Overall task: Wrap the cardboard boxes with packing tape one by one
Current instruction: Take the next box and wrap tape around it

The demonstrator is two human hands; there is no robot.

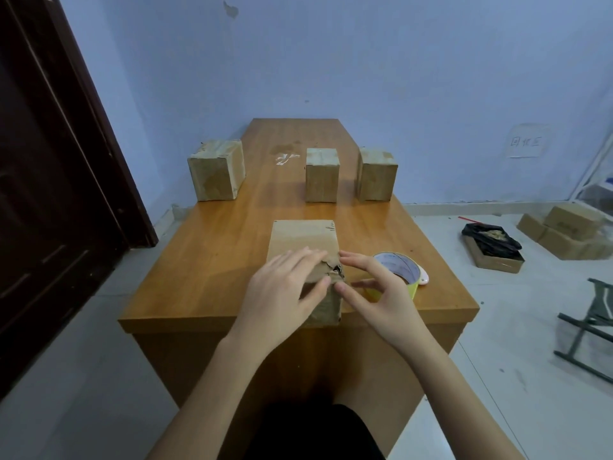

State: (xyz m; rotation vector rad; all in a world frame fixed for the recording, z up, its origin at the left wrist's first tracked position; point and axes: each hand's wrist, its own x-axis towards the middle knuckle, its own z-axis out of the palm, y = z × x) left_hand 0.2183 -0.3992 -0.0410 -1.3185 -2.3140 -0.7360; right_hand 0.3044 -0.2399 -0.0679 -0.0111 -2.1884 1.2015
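From the head view, your left hand (285, 287) lies flat with straight fingers on the near box (303, 247), which sits at the tabletop's (205, 260) front edge. Your right hand (374, 293) has thumb and forefinger nearly meeting at the box's torn right corner, though you cannot tell whether they hold anything. The tape roll (399, 270) stands just right of it. You seem to be starting this box; next, find the tape's end. Three more boxes (322, 175) wait behind.

Tape roll (399, 272) right of box (303, 240)
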